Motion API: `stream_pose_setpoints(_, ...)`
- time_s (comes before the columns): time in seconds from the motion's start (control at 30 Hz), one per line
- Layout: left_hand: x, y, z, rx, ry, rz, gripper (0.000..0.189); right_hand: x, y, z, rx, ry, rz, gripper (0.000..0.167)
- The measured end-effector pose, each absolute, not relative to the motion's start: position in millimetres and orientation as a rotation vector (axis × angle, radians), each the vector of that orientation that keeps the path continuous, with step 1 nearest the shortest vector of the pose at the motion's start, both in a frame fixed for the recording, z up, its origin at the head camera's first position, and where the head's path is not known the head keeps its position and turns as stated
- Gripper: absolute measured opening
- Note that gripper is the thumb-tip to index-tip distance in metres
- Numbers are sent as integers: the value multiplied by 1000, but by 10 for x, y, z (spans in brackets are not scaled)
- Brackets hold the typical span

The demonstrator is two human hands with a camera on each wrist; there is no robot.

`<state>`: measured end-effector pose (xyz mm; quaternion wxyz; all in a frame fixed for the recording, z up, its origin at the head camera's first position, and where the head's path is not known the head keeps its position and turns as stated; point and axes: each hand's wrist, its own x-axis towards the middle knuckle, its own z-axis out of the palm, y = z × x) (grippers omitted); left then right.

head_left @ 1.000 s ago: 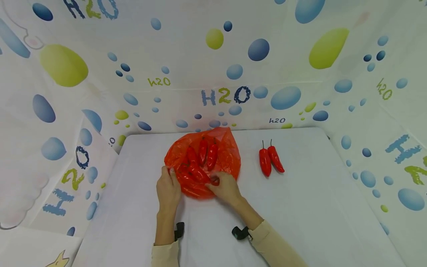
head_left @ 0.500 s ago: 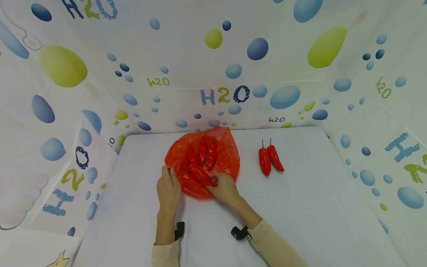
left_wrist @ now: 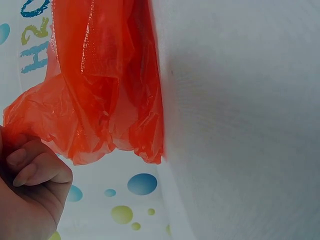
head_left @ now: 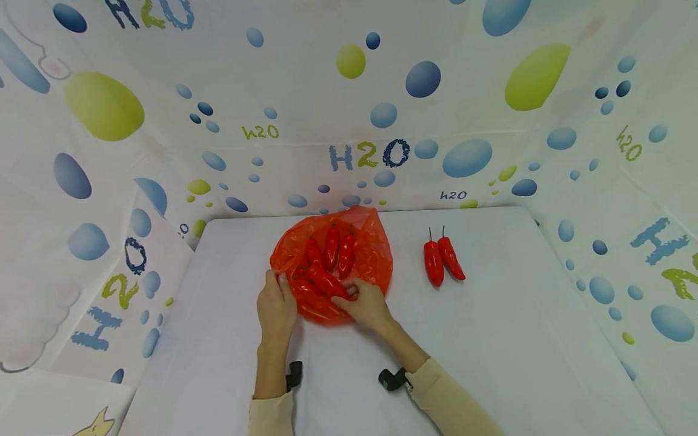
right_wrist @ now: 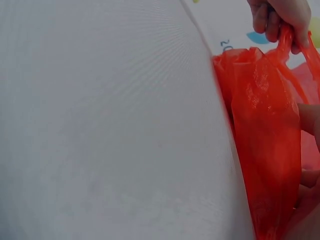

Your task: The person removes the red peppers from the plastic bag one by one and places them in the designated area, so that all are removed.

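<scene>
A thin red plastic bag (head_left: pixel 376 254) lies with its mouth spread wide on the white table. Several shiny red chili peppers (head_left: pixel 331 247) are inside it. My left hand (head_left: pixel 277 306) pinches the bag's left edge; in the left wrist view its curled fingers (left_wrist: pixel 37 167) hold the gathered plastic. My right hand (head_left: pixel 368 306) is inside the bag's near right side, thumb and fingers round the lower end of a chili pepper (head_left: pixel 327 283). In the right wrist view the bag's wall (right_wrist: pixel 267 120) hides that pepper, and the thumb and fingers are partly cut off.
Two more red chili peppers (head_left: pixel 433 264) with dark stems lie side by side on the table (head_left: pixel 491 339), right of the bag. Behind and beside the table hangs a white sheet (head_left: pixel 305 79) printed with blue and green drops.
My right thumb has shifted slightly left over the pepper's end, and the plastic near it has moved a little. The left hand keeps its hold on the bag's edge.
</scene>
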<state>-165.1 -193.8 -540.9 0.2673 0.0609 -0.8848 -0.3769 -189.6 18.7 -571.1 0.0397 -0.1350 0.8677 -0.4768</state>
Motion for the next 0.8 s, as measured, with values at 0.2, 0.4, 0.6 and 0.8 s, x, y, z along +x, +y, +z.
stream_pose_setpoints(0.2,-1657,-1932,-5401,176,-2390,-1004,21,-1894,190,-5684,-426,2673,-1514,28)
stream_pose_setpoints(0.4,-1660,-1935,-5401,184,-2393,-1006,22,-1904,204,-5711,-412,2659,-1556,22)
stream_pose_setpoints(0.6,-1654,-1941,-5409,194,-2402,-1010,21,-1914,235,-5737,-418,2656,-1571,25)
stream_pose_setpoints(0.8,-1655,-1942,-5409,186,-2412,-1022,21,-1928,287,-5697,-393,2682,-1596,27)
